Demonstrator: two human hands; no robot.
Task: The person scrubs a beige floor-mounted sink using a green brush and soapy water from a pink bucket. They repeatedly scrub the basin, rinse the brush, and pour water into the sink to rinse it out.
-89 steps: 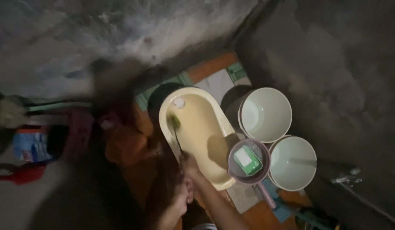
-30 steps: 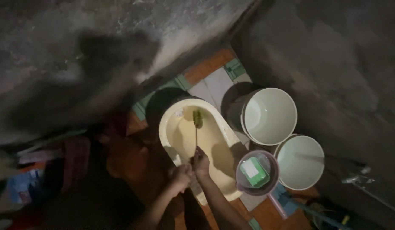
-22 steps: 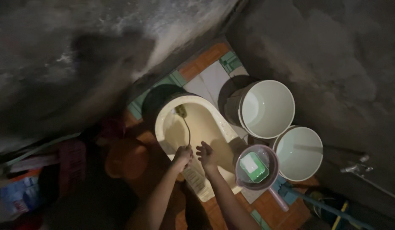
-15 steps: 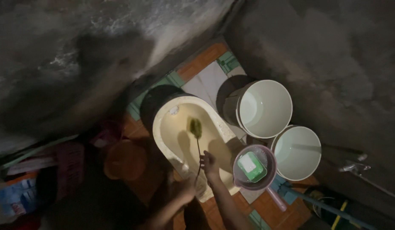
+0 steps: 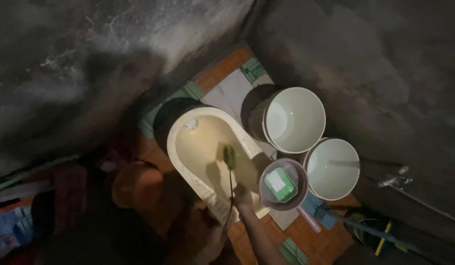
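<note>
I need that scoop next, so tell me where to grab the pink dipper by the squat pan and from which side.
Take the pink dipper by its straight handle, which sticks out toward the lower right over the tiles. Come from that side, probably with the right hand, which is nearest. The bowl is round and holds a green soap box, so it offers a poorer grip.

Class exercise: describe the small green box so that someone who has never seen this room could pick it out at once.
Find the cream squat toilet pan set in the tiled floor. At its right rim sits a pinkish dipper with a long handle, just below two pale buckets. The green box lies inside that dipper, the only bright green rectangle there.
</note>
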